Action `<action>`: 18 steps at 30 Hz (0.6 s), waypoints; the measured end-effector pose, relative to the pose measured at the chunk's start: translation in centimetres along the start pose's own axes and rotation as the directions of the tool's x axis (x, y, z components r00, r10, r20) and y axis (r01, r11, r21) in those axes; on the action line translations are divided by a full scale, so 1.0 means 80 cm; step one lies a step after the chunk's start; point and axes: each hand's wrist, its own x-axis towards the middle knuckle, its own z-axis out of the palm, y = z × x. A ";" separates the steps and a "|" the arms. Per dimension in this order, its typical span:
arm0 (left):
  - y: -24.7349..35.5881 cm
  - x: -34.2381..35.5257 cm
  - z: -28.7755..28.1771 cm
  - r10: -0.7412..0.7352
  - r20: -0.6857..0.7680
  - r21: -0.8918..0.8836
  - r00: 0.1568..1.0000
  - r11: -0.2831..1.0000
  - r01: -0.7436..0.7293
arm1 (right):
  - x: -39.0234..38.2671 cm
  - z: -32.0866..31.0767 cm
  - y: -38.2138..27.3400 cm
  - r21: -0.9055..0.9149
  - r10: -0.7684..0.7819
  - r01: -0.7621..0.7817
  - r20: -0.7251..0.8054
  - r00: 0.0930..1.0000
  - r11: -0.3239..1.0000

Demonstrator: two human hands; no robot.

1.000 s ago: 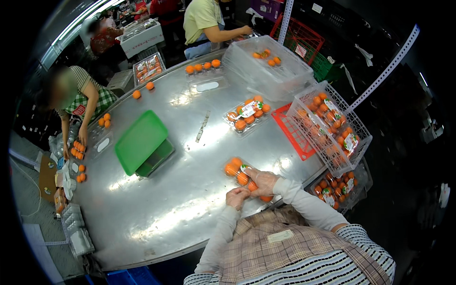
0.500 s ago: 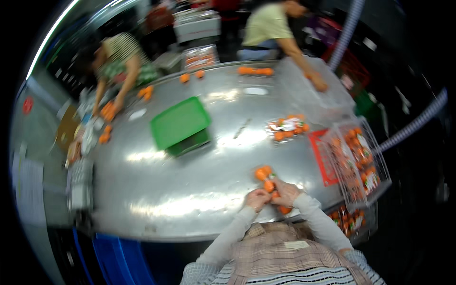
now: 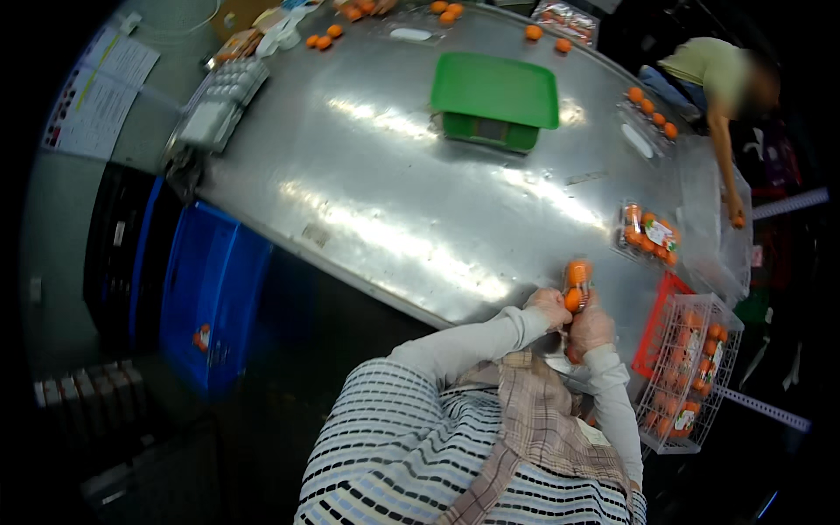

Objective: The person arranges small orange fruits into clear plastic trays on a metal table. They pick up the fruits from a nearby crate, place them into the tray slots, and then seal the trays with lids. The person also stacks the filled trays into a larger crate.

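Note:
Close to my body, at the near edge of the metal table (image 3: 385, 201), I have a clear plastic pack of small orange fruits (image 3: 577, 282) between my hands. My right hand (image 3: 592, 329) is closed around its near right side. Against its left side, my left hand (image 3: 549, 308) has its fingers bent in on the pack, the fingertips partly hidden. Part of the pack lies under my hands. Farther right on the table lies another filled clear pack of orange fruits (image 3: 649, 233).
A clear crate of filled packs (image 3: 687, 376) stands at the right beside a red basket (image 3: 658, 328). A green scale-like stand with a tray (image 3: 494, 92) sits mid-table. A co-worker's arm (image 3: 724, 162) reaches into a translucent bin (image 3: 713, 236). Blue crate (image 3: 206, 297) lower left.
My view has turned left, so the table and its things appear swung round. Both hands are still on the pack. The co-worker's hand at the bin now holds an orange fruit.

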 end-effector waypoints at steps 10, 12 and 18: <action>-0.013 0.011 -0.055 -0.010 0.115 0.536 0.993 0.842 -0.054 | 0.005 -0.043 0.110 0.212 -0.092 0.122 -0.146 0.985 0.970; -0.035 0.031 -0.058 -0.006 0.261 0.606 0.965 0.780 -0.158 | 0.017 -0.049 0.165 0.142 -0.051 0.078 -0.186 0.981 0.987; -0.043 0.009 -0.098 -0.194 0.148 -0.019 0.970 0.980 0.199 | 0.005 -0.061 0.192 0.119 0.170 -0.128 -0.491 0.855 0.985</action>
